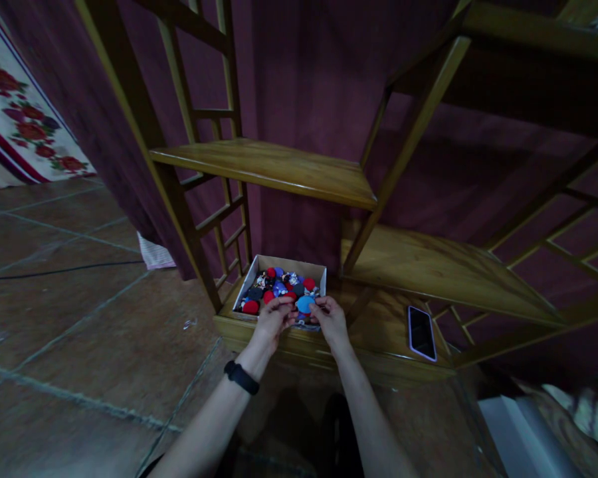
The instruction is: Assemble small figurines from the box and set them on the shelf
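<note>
A small round bright blue disc (305, 305) is held above the front of an open cardboard box (291, 260). My right hand (331, 318) pinches its right edge between thumb and fingers. From the other side, the curled fingers of my left hand (275, 317) close on its left edge; a black band (242, 378) circles that wrist. Many small round pieces fill the box, among them a red disc (250, 307), a dark grey disc (255, 293) and a purple disc (279, 289). Patterned bits lie between them, too small to make out.
The box stands on the low base of a wooden shelf unit, under a shelf board (274, 169). A phone (421, 333) with a pale purple rim lies to the right. Slanted posts rise beside the box, and a dark red curtain (303, 79) hangs behind.
</note>
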`<state>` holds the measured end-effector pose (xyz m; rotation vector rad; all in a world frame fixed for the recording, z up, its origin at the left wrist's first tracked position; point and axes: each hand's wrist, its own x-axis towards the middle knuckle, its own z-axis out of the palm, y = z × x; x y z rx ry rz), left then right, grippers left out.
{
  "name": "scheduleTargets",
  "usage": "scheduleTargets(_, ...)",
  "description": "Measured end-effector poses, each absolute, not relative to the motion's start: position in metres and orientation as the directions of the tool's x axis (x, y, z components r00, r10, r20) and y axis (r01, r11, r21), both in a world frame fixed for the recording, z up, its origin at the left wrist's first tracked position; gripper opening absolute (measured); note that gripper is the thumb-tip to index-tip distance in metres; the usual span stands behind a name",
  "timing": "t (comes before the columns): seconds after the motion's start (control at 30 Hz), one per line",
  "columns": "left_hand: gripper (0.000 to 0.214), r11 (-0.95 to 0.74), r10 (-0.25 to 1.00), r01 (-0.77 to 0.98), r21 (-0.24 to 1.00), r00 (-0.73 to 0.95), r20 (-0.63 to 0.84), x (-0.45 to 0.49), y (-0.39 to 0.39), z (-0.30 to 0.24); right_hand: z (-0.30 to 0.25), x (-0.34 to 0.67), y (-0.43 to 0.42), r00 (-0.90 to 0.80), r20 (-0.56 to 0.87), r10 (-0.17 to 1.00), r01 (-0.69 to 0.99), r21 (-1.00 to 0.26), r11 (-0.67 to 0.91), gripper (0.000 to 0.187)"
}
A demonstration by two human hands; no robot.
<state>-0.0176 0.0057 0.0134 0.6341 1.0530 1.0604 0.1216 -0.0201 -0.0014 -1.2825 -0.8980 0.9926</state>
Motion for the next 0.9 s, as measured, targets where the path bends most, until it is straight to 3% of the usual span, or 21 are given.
scheduleTargets(0.13,0.031,0.252,0.968,-0.326,0.911,0.1,-0.232,-0.015,0.004,0.017,-0.005,0.121,-0.02,0.317,0.004,0.948,0.011,-1.0,0.001,0.027)
scheduleTargets(0.3,0.028,0.215,0.974,-0.266,0.94,0.126,-0.187,-0.013,0.004,0.014,-0.009,0.12,-0.019,0.324,0.04,0.945,0.049,-0.998,0.026,0.024)
scheduleTargets(0.53,0.02,0.098,0.993,-0.285,0.954,0.093,-0.075,-0.013,0.005,0.012,0.001,0.116,-0.021,0.289,-0.044,0.956,-0.226,-0.974,0.024,0.03)
scheduleTargets(0.7,0.014,0.024,0.995,-0.228,0.973,0.099,-0.002,-0.012,0.006,0.008,0.0,0.113,-0.023,0.296,-0.131,0.946,-0.495,-0.868,0.035,0.025)
scheduleTargets(0.9,0.012,-0.102,0.984,-0.146,0.984,0.131,0.122,-0.007,0.006,0.005,-0.007,0.114,-0.022,0.266,-0.181,0.947,-0.6,-0.8,0.016,0.016)
